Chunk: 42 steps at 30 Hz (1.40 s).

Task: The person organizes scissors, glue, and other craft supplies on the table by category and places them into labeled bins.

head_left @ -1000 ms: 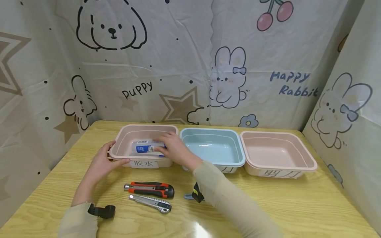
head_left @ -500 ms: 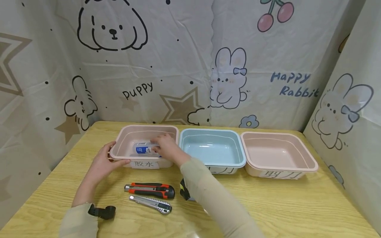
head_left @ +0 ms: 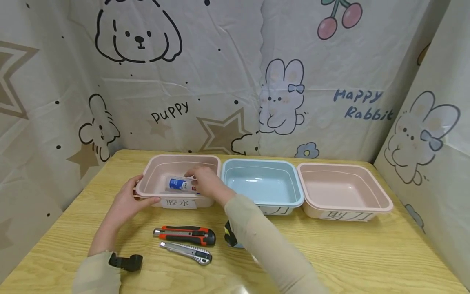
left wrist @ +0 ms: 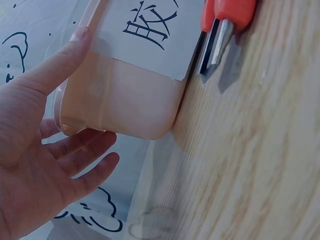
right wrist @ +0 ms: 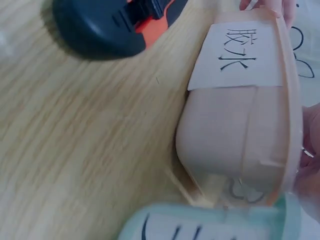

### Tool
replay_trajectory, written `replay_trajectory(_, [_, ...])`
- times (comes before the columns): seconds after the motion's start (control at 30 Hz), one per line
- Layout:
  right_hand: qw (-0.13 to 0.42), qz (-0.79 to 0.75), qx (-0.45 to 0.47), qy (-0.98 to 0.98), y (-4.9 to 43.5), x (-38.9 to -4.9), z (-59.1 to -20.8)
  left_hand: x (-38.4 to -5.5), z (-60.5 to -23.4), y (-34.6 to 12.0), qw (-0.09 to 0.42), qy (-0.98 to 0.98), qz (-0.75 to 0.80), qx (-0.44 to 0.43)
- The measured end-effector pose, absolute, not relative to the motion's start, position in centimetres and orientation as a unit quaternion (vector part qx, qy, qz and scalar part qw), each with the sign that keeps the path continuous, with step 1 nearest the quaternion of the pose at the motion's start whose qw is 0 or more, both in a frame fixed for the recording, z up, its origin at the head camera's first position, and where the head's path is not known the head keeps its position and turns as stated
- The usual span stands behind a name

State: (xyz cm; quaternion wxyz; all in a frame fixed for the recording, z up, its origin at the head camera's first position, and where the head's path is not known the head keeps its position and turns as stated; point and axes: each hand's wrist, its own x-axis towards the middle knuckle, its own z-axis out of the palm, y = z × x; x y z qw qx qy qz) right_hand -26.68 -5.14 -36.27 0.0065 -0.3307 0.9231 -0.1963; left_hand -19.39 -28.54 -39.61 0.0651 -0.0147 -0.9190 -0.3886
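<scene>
My left hand (head_left: pixel 123 202) grips the left corner of the left pink plastic bin (head_left: pixel 148 188), thumb over the front rim and fingers by the side. In the left wrist view, the left hand (left wrist: pixel 55 145) has its fingertips under the rim of the bin (left wrist: pixel 135 100). My right hand (head_left: pixel 207 183) reaches into this bin, fingers and thumb curved round the right end of a clear glue bottle (head_left: pixel 178 184) with a blue label. That bottle lies on its side, its right end hidden by the hand. Only part of the right hand (right wrist: pixel 311 145) shows in the right wrist view, behind the rim.
A blue bin (head_left: pixel 262 183) and another pink bin (head_left: pixel 343 188) stand to the right. In front lie a red-and-black utility knife (head_left: pixel 185 235) and a silver utility knife (head_left: pixel 186 252). A blue-grey object (head_left: pixel 238 246) is mostly hidden under the right forearm.
My right hand has moved slightly left and lower inside the left bin. The glue bottle has shifted and turned, so its blue label sits tilted. My left hand stays on the bin.
</scene>
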Motion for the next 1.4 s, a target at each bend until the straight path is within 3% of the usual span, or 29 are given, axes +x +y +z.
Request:
replay_trajectory(0.4, [-0.007, -0.259, -0.348, 0.901, 1.3, -25.9, -34.1, -19.1, -39.0, -28.5, 0.059, -0.928, -0.368, -0.009])
replay_trajectory(0.6, [-0.048, -0.252, -0.339, 0.905, 5.5, -25.5, -34.4, -19.0, -38.5, -27.9, 0.102, -0.942, -0.318, -0.021])
replay_trajectory(0.93, [-0.108, -0.262, -0.298, 0.912, 12.4, -23.7, -35.2, -18.6, -37.0, -25.2, 0.178, -0.948, -0.233, -0.121])
replay_trajectory(1.23, [-0.113, -0.262, -0.22, 0.933, 18.8, -21.9, -35.7, -18.0, -37.5, -23.3, 0.218, -0.93, -0.175, -0.237])
replay_trajectory(1.4, [-0.146, -0.258, -0.19, 0.936, 22.2, -21.2, -36.1, -17.3, -37.6, -22.2, 0.229, -0.917, -0.128, -0.301])
